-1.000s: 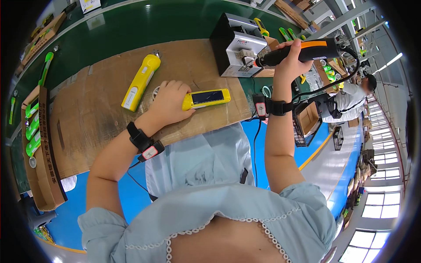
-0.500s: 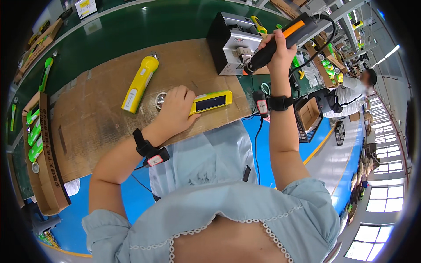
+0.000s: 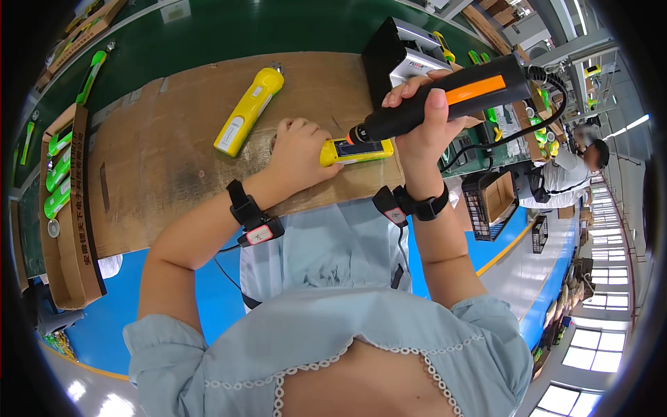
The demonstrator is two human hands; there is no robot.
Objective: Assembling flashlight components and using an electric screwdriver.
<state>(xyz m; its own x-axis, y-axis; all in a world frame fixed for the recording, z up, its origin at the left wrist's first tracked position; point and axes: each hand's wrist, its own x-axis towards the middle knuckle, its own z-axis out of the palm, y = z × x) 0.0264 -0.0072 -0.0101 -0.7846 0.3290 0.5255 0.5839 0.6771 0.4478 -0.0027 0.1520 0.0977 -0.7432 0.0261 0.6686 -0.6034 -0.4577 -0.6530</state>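
My right hand (image 3: pixel 425 132) grips a black and orange electric screwdriver (image 3: pixel 451 101), its tip down on a small flat yellow device (image 3: pixel 356 150) lying on the cardboard-covered bench (image 3: pixel 167 167). My left hand (image 3: pixel 300 154) presses on the left end of that yellow device and holds it in place. A longer yellow handheld unit (image 3: pixel 248 111) lies loose on the cardboard farther back, apart from both hands. A coiled black cable runs from the back of the screwdriver off to the right.
A black and white box-shaped unit (image 3: pixel 396 59) stands behind the screwdriver. An open carton (image 3: pixel 66 201) with green parts lies at the left edge. A green conveyor belt (image 3: pixel 229 31) runs behind the bench. Another person (image 3: pixel 566 174) works at the far right.
My right hand has brought the screwdriver down from up high at the right until its tip meets the small yellow device. My left hand has stayed on the device.
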